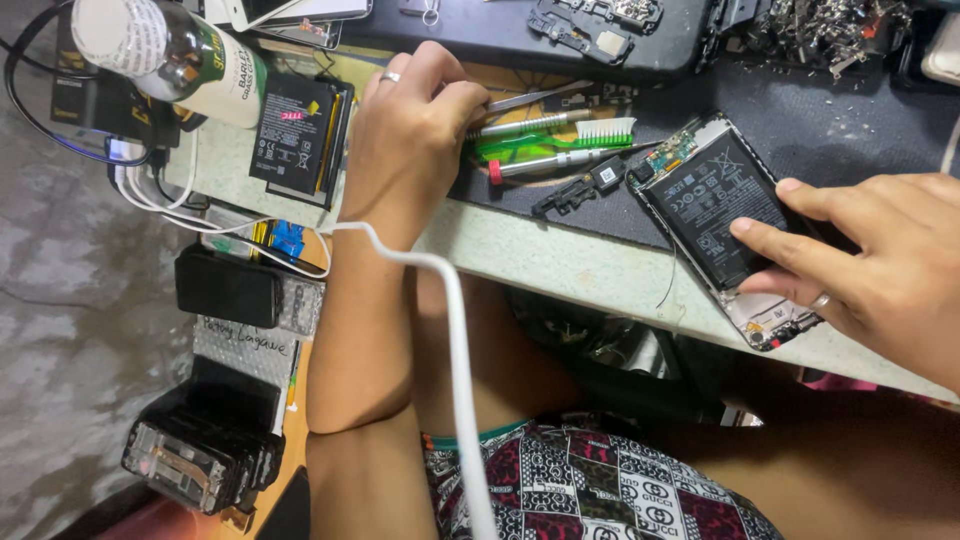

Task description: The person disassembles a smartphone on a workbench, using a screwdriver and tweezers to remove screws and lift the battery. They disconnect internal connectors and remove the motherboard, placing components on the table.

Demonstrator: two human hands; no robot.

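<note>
1. The opened black smartphone with its back cover off [722,225] lay at the near edge of the pale green table [545,262], at about 3 o'clock in the view, its black battery and green circuit board exposed.
2. The right hand [880,262] was spread flat, fingers extended, with the fingertips [745,228] pressing on the battery face; it pinned the phone but gripped nothing.
3. The left hand [415,130], at 12 o'clock, was curled over the tool cluster: a green toothbrush with white bristles [560,140], a silver screwdriver with a red end [545,165] and metal tweezers [530,98]. Which tool the fingers closed on could not be told; the knuckles hid the grip.
4. Judgement: keep the pinning pressure light and even; a phone battery tolerates bending and point loads poorly.
5. Judgement: the phone overhung the table edge slightly; sliding it toward 12 o'clock would steady it.
6. A white cable [455,330] draped across the left forearm and could snag a tool on withdrawal.
7. A loose black battery [298,135] lay at 10 o'clock.
</note>
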